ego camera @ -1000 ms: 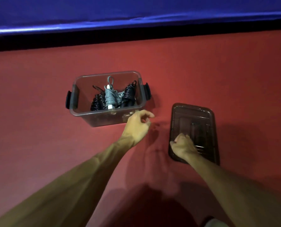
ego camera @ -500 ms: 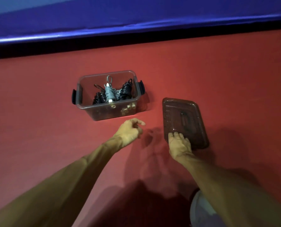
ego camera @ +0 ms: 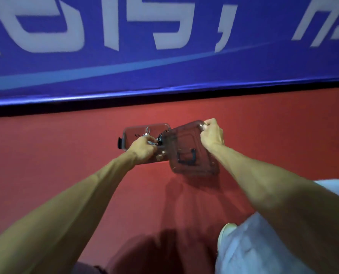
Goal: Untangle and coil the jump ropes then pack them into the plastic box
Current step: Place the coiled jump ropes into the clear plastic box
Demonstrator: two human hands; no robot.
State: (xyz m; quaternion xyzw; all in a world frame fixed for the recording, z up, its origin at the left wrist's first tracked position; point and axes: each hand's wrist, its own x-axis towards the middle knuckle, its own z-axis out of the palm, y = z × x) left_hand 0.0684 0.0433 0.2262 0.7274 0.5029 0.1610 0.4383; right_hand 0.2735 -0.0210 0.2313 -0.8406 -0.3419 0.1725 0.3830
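Lid (ego camera: 186, 153) now aloft in right hand (ego camera: 212, 133), left hand (ego camera: 144, 149) on box (ego camera: 126, 139)

Red floor (ego camera: 65, 165); blue lettered banner (ego camera: 164, 74)

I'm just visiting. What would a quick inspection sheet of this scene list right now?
Surface: red floor mat.
Job's things: plastic box on the mat, coiled jump ropes inside; lid held tilted over its right end.
Clutter: nothing seen.
Hands: right hand grips the lid's far corner; left hand curled at the box's near rim, grip unclear.
Cables: nothing seen.
Surroundings: blue banner with white letters; the person's pale trousers.
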